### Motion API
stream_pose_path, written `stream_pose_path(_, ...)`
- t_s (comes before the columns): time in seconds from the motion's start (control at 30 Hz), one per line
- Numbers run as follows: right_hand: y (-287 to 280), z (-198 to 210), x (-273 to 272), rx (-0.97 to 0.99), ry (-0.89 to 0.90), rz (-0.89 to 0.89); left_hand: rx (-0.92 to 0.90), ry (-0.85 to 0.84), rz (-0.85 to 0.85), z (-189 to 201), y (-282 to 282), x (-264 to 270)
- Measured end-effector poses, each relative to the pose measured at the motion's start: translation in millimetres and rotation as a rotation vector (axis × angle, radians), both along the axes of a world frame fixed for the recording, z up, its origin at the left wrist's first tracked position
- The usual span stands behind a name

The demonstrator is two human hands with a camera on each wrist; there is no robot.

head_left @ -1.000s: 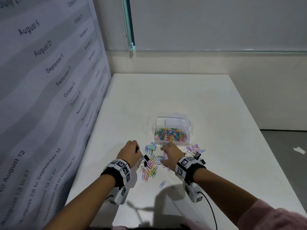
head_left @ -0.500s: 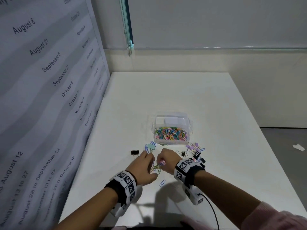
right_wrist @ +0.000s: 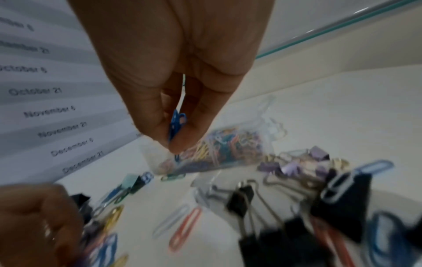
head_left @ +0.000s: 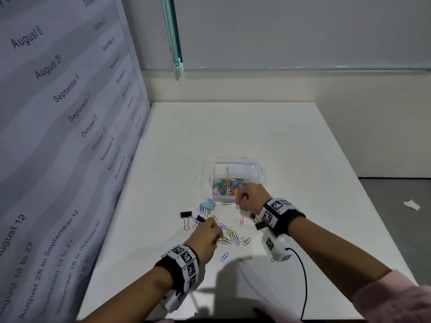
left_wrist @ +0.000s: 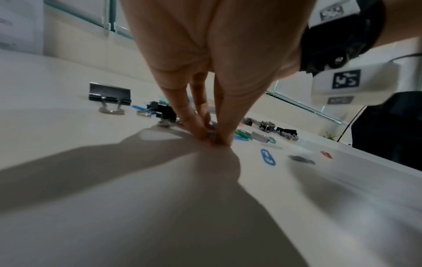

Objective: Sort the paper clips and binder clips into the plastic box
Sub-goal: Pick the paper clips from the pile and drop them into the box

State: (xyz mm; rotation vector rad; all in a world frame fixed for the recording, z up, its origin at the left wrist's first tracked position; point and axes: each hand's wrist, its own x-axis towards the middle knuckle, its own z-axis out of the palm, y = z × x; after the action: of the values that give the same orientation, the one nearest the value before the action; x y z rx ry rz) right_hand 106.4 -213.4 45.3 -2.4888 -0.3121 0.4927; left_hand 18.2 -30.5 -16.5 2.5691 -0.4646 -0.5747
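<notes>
The clear plastic box (head_left: 261, 174) stands mid-table, its near compartment full of coloured paper clips (head_left: 229, 187). My right hand (head_left: 241, 202) hovers at the box's near right corner and pinches a blue paper clip (right_wrist: 175, 124) between thumb and fingers (right_wrist: 200, 115). My left hand (head_left: 219, 234) is down on the loose pile of paper clips (head_left: 231, 235). In the left wrist view its fingertips (left_wrist: 200, 134) press together on a purplish clip on the table. A black binder clip (head_left: 185, 214) and a teal binder clip (head_left: 209, 205) lie left of the pile.
A printed wall panel (head_left: 58, 136) runs along the table's left edge. Purple binder clips (right_wrist: 292, 166) and black binder clips (right_wrist: 338, 198) lie under my right wrist, right of the pile. A cable (head_left: 303, 276) trails from the right wrist camera. The table's right edge (head_left: 373, 217) drops to the floor.
My right hand has lifted from the pile and moved forward to the box with a blue clip pinched. The left hand came in from the left to the pile and stays there.
</notes>
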Motion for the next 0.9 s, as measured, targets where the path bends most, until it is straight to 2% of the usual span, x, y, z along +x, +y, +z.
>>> stream_pose_path(0.2, -8, 8, 26, 0.068, -0.157, -0.152, 0.080, -0.098, -0.101, 0, -10, 6)
stream_pose_path(0.4, -11, 0, 20, -0.032, -0.127, -0.093, 0.195, -0.058, -0.174, 9, -17, 22)
stream_pose_path(0.5, -11, -7, 7, -0.037, -0.136, -0.014, 0.109, -0.028, -0.074, 15, -19, 28)
stream_pose_path(0.7, -16, -34, -27, -0.176, 0.015, 0.220, -0.167, 0.044, 0.156, 37, -18, 52)
stream_pose_path(0.77, -20, -42, -34, -0.221, 0.067, 0.281, -0.246, 0.005, 0.200, 45, -18, 64)
stream_pose_path(0.9, -25, -49, -47, -0.234, 0.043, 0.321, -0.291, -0.089, 0.203, 55, -25, 90)
